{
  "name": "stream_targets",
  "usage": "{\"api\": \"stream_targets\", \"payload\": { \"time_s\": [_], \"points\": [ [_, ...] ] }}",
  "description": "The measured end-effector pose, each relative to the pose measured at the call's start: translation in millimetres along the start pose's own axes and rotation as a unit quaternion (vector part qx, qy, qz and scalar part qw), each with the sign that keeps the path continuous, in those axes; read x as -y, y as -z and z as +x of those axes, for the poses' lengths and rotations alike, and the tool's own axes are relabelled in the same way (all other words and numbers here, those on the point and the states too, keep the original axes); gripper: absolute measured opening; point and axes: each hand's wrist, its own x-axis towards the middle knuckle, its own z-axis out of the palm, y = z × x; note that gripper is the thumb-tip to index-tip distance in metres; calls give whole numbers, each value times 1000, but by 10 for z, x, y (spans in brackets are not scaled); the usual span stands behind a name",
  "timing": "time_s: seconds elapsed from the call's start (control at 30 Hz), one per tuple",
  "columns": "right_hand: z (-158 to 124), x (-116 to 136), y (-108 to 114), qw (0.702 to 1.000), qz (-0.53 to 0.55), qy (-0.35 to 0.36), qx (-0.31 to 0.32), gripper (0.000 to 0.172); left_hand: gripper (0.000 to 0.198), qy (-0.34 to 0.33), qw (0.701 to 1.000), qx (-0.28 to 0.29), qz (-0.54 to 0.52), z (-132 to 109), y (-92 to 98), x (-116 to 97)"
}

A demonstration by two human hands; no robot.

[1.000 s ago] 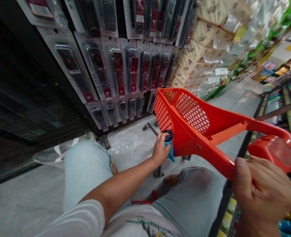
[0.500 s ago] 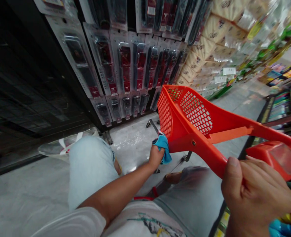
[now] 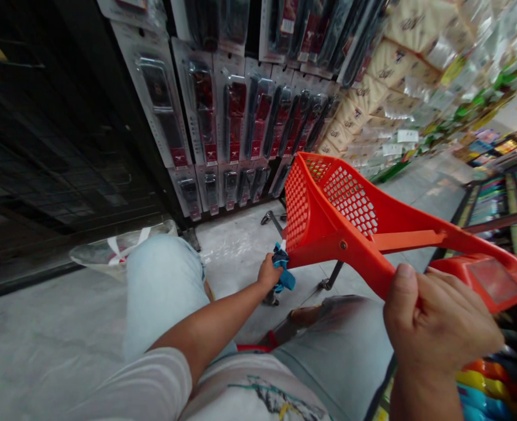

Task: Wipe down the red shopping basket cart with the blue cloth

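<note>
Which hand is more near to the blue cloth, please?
Left: the left hand holds the blue cloth. The right hand is farther away, gripping the red plastic trolley.

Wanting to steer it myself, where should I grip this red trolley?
Grip the long side arm of the red trolley near its handle end, coming from above, as the right hand does. That slim bar slants up toward you, clear of the mesh basket, so fingers wrap round it easily.

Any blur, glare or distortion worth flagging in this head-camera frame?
Head view: wide-angle distortion bends the hanging packs and tilts the aisle; the bagged goods upper right are blurred; the shelving on the left lies in shadow; the red trolley is fairly sharp.
</note>
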Motion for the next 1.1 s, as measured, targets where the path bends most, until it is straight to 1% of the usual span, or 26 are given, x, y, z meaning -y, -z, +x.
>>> {"api": "stream_targets", "payload": {
  "time_s": [0.07,0.13,0.23,0.27,0.3,0.33,0.37,0.4,0.5,0.57,0.6,0.63,0.7,0.77,0.83,0.87,0.93,1.0,1.07,1.1],
  "points": [
    [3,16,-7,1000,-3,-6,2,33,30,-15,1000,-7,-6,-96,-8,-112],
    [8,34,-16,1000,-6,-15,1,34,34,-54,998,-1,-20,-188,-39,-379],
    [21,75,-29,1000,-7,-22,-1,34,47,-138,989,30,-38,-268,-72,-888],
    [27,94,-31,1000,-11,-24,2,34,50,-184,981,39,-40,-276,-70,-1016],
    [36,116,-31,1000,-14,-25,6,34,53,-235,970,46,-29,-277,-58,-1095],
    [45,140,-29,999,-18,-25,11,34,56,-266,963,50,-12,-273,-36,-1117],
    [56,166,-28,999,-21,-24,15,35,58,-282,958,49,8,-268,-5,-1081],
    [67,192,-26,999,-23,-23,19,36,59,-279,959,46,28,-264,33,-994],
    [101,264,-31,999,-27,-27,17,37,53,-221,973,25,63,-284,142,-607],
    [124,308,-47,999,-29,-28,6,37,48,-202,977,16,69,-329,170,-440],
    [136,329,-58,999,-27,-23,0,37,47,-201,977,11,69,-352,166,-424],
    [147,353,-72,1000,-25,-18,-6,36,47,-206,976,7,68,-369,151,-453],
    [171,405,-102,1000,-21,-14,-12,36,51,-228,972,0,62,-364,115,-602],
    [193,468,-130,1000,-10,-12,-18,35,54,-249,967,-5,59,-311,103,-760],
    [208,536,-152,1000,11,-15,-24,33,54,-252,966,-14,63,-246,138,-812],
    [211,571,-160,999,28,-18,-28,31,52,-245,967,-20,67,-224,171,-787],
    [200,636,-174,996,74,-33,-40,27,44,-223,971,-32,76,-214,250,-665],
    [164,693,-182,989,131,-48,-56,27,38,-205,974,-41,85,-244,314,-539],
    [100,738,-181,977,190,-56,-72,32,37,-209,973,-45,87,-285,339,-508],
    [57,757,-173,971,218,-57,-82,34,40,-220,971,-45,86,-298,336,-542]
  ]
}}
